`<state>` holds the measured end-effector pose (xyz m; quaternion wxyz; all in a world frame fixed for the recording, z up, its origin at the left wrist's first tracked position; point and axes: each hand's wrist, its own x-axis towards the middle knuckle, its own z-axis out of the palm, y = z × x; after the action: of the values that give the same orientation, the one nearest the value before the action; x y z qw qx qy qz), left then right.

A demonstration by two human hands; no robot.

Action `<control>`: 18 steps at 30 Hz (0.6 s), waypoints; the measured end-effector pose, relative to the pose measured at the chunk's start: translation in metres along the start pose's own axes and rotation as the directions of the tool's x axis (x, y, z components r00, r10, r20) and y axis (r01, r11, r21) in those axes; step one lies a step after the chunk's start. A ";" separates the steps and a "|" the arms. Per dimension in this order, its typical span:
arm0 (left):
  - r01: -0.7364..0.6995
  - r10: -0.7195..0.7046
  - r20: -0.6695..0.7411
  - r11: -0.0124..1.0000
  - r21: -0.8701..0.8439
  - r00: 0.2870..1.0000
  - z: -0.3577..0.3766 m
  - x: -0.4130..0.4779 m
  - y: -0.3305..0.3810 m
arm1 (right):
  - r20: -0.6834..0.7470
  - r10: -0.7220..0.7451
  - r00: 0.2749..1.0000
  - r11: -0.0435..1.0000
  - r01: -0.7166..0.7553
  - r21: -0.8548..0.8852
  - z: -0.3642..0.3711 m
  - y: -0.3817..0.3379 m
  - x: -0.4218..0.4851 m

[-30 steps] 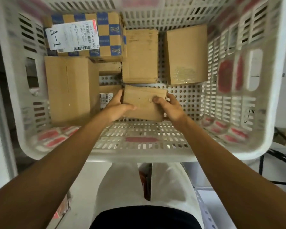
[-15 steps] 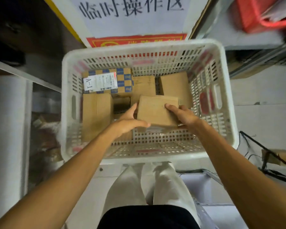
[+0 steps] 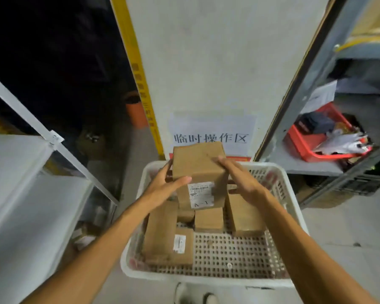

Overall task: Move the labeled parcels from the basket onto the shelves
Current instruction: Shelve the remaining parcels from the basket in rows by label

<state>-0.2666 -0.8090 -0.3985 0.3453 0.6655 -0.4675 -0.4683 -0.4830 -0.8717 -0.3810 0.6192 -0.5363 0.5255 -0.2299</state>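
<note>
Quick read on progress: early to mid, I'd judge, with one parcel up and none placed that I can see. At the left of the frame is the white metal shelf (image 3: 20, 172), the likely destination. At centre, my left hand (image 3: 162, 185) grips the brown cardboard parcel with the white A-1 label (image 3: 198, 165), fingers curled round its left edge and thumb across the front. The parcel is held above the far end of the basket, not on any shelf. My right hand (image 3: 244, 183) presses its right side with fingers mostly straight, not curled round it. Below is the white perforated plastic basket (image 3: 294, 227), holding at least four more. From left: a tall brown carton (image 3: 160, 229), a flat brown parcel with a small white label (image 3: 183, 244) touching it, a small brown box (image 3: 208, 219), and a brown box at right (image 3: 244, 213). The near half of the basket floor shows bare. At the right of the frame, a red plastic tray (image 3: 303, 148) of mixed clutter sits on a grey metal shelf (image 3: 305, 166).
</note>
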 end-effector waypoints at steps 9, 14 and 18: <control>-0.135 0.094 -0.398 0.988 -0.075 0.912 -0.070 -0.062 0.071 | 0.178 -0.306 0.935 0.949 0.315 -0.025 0.053 -0.100 -0.010; -0.168 0.161 -0.539 0.985 0.037 0.827 -0.103 -0.100 0.092 | 0.232 -0.498 0.835 0.855 0.518 -0.027 0.083 -0.132 -0.007; -0.212 0.224 -0.655 0.972 0.098 0.722 -0.119 -0.131 0.108 | 0.263 -0.591 0.763 0.796 0.604 0.037 0.109 -0.159 -0.017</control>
<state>-0.2023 -0.7179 -0.2240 0.5355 0.7311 -0.3935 -0.1545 -0.3470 -0.8621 -0.2444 0.5639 -0.7161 0.2467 -0.3292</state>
